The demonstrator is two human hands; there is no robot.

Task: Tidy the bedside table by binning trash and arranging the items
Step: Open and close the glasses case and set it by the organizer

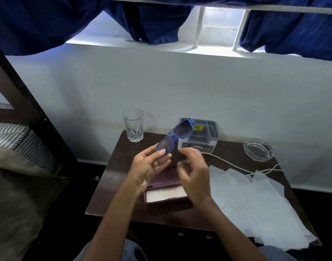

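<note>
The left hand is raised palm-up over the middle of the bedside table, thumb and fingertips pinching the lower lens end of a pair of blue sunglasses, which slant up and away toward the back edge. The right hand hangs just beside it with fingers bent, blurred, so I cannot tell whether it grips anything or touches the frame. Directly beneath both hands an open glasses case lies near the front edge, its pale lining facing up. A cut-glass tumbler stands upright at the back left corner, a lidded plastic container sits against the back edge behind the sunglasses, and a clear glass ashtray occupies the back right corner. A white cord trails across the right side, and white tissue sheets cover the right edge down to the front right corner.
</note>
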